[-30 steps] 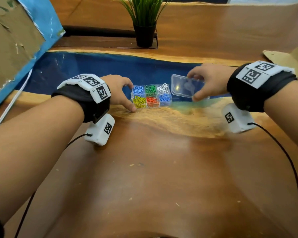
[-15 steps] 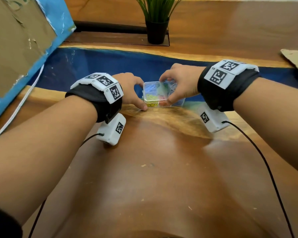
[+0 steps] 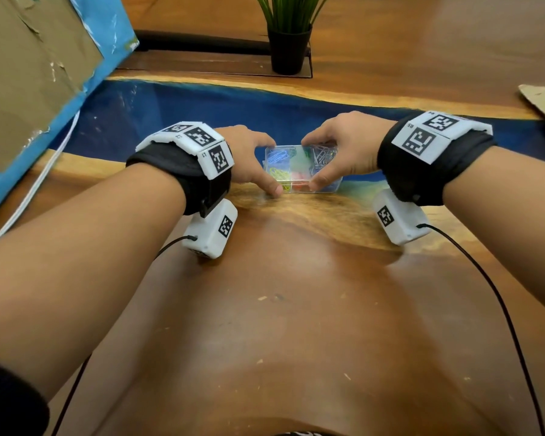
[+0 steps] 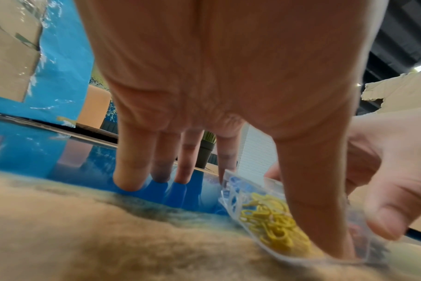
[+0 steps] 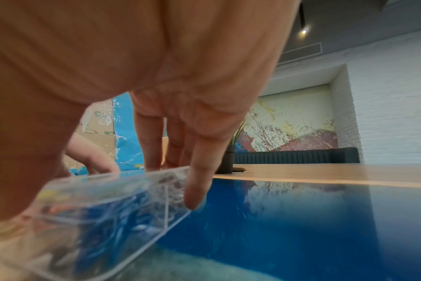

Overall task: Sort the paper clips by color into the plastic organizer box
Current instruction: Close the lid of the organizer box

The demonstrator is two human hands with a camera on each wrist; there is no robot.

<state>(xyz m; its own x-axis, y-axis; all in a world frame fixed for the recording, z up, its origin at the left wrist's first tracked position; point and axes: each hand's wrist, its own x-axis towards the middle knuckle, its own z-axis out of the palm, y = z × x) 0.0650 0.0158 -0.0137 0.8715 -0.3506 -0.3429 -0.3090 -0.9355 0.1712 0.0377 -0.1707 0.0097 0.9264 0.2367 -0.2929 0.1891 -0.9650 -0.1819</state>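
Both hands pinch the organizer box [image 3: 302, 168]: the left hand [image 3: 249, 158] steadies its end, and the right hand [image 3: 343, 149] grips the clear lid [image 3: 323, 154]. Sorting looks finished; next, the lid probably needs pressing shut evenly.

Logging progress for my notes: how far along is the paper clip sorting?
Nearly finished. The clips lie grouped by color in the organizer box. The clear lid is on top; the right hand grips it while the left hand holds the box. Left: confirming it is closed.
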